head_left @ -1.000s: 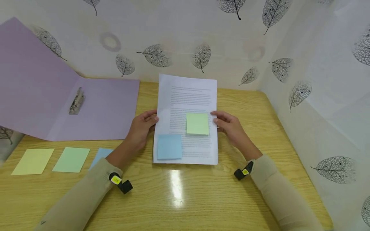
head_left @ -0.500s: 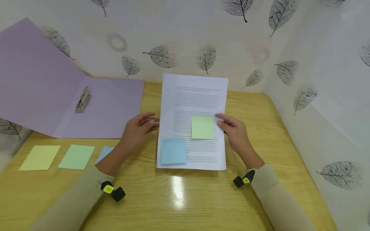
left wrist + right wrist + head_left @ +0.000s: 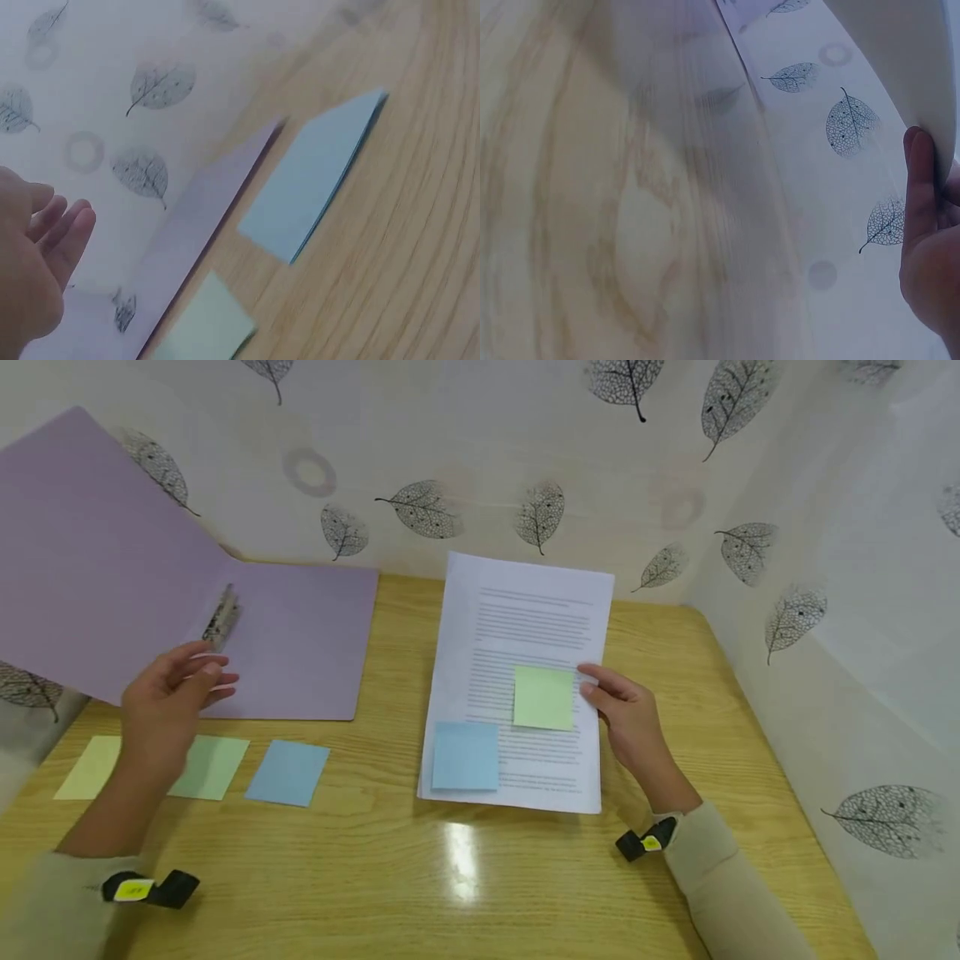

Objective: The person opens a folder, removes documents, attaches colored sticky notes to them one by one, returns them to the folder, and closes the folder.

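Note:
My right hand (image 3: 628, 714) pinches the right edge of a stack of printed sheets (image 3: 525, 618), thumb in front. The stack is lifted off the table and tilted; in the right wrist view its underside shows above the fingers. A green sticky note (image 3: 543, 697) and a blue sticky note (image 3: 465, 756) are on the top sheet. My left hand (image 3: 168, 710) hovers with loosely bent fingers and nothing in them, over the near edge of an open purple folder (image 3: 307, 643). Just beyond its fingertips is the folder's metal clip (image 3: 222, 617).
On the table (image 3: 337, 893), left of the stack, lie a yellow note pad (image 3: 84, 768), a green note pad (image 3: 217, 768) partly behind my left wrist, and a blue note pad (image 3: 288, 772). A leaf-patterned wall covering (image 3: 465, 435) borders the table behind and at right.
My left hand has let go of the sheets and moved left to the folder. The right hand has carried the sheets slightly right, and the blue pad is now uncovered.

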Demonstrator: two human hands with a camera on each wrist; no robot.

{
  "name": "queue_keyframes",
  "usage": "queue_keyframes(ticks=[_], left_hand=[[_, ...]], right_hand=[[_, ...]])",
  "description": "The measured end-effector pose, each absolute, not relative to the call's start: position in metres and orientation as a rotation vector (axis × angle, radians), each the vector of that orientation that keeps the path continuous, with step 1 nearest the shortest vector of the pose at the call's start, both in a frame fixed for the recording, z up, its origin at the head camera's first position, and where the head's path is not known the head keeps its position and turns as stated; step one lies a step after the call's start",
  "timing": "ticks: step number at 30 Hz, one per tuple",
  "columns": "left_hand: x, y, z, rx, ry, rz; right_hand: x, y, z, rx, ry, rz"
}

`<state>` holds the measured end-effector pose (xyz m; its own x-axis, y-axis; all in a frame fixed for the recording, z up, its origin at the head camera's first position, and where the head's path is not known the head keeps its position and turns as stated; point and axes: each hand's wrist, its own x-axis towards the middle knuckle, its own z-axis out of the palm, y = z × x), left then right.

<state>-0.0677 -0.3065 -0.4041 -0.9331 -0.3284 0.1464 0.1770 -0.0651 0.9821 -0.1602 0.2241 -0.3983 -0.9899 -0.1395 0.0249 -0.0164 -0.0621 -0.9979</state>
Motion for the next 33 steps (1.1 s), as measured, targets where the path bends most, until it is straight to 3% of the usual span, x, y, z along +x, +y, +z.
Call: queue_keyframes(ticks=[12, 26, 33], left_hand=[[-0.044, -0.381, -0.416, 0.916, -2.092, -1.458], [-0.039, -0.400, -0.426, 1.159, -2.211, -1.243], [-0.050, -0.400, -0.428, 1.014, -2.150, -1.267]], right_hand=[[-0.159, 0.225, -0.398, -0.154, 2.083, -2.244], [-0.159, 0.225, -0.401, -0.153, 2.086, -2.229], [-0.159, 0.224, -0.402, -0.156, 2.069, -2.235]])
